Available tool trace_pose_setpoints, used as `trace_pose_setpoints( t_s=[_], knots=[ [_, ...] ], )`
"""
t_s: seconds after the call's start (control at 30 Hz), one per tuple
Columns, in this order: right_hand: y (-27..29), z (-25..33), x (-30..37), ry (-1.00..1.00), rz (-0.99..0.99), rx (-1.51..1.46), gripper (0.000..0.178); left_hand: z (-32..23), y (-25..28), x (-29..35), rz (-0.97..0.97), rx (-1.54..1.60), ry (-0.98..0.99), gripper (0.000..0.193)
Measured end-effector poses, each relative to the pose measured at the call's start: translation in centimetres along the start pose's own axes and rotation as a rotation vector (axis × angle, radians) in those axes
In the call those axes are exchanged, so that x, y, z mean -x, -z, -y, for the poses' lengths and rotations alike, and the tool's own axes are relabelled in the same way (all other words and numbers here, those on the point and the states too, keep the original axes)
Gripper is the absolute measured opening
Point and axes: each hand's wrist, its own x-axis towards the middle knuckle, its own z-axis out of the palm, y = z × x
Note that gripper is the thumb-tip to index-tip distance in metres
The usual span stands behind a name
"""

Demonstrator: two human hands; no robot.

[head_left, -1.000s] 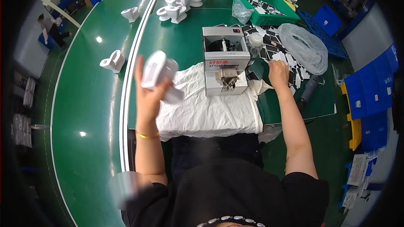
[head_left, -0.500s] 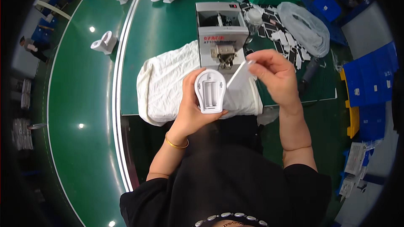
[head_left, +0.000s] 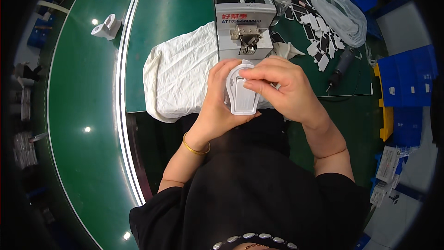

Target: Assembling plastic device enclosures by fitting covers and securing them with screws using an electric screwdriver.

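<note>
My left hand [head_left: 217, 95] is wrapped round a white plastic housing [head_left: 233, 75] with a rounded far end and a narrower near end. Its underside faces up. Over the recess there lies a white battery cover [head_left: 245, 98], though I cannot tell whether it is fully seated. The thumb and index finger of my right hand [head_left: 286, 90] pinch together at the cover's far end and hide that part. Beyond my hands stands a grey bench machine [head_left: 245, 18] with a metal fixture on its front.
A white cloth [head_left: 178, 71] covers the table's near edge. White moulded units [head_left: 107, 28] stand on the green surface at left. At right lie several small black and white pieces [head_left: 319, 37], a clear plastic bag [head_left: 337, 14] and a dark power screwdriver [head_left: 341, 69]. Blue bins [head_left: 407, 83] stand farther right.
My right hand has brought the battery cover from beside the housing onto its recess, hiding the battery slots. The housing has shifted slightly right, and the whole view has tilted nearer.
</note>
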Motion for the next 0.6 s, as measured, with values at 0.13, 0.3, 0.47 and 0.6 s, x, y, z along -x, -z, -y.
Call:
trace_pose_setpoints(
  t_s=[0.13, 0.3, 0.47, 0.6],
  knots=[
    [-0.7, -0.9, 0.3, 0.195, -0.090, 0.360, 0.034, 0.2, -0.4, 0.4, -0.024, 0.223, 0.110, 0.110],
    [-2.9, -2.5, 1.8, -0.193, -0.024, -0.646, 0.062, -0.7, 0.1, 0.3, -0.009, 0.657, 0.180, 0.082],
    [-3.7, -2.9, 2.2, -0.100, -0.066, -0.617, 0.070, -0.6, -0.1, 0.1, -0.070, 0.564, 0.101, 0.072],
    [-3.8, -2.8, 2.3, -0.123, -0.123, -0.609, 0.070, -1.2, -0.5, 0.1, -0.088, 0.535, 0.138, 0.080]
  ],
)
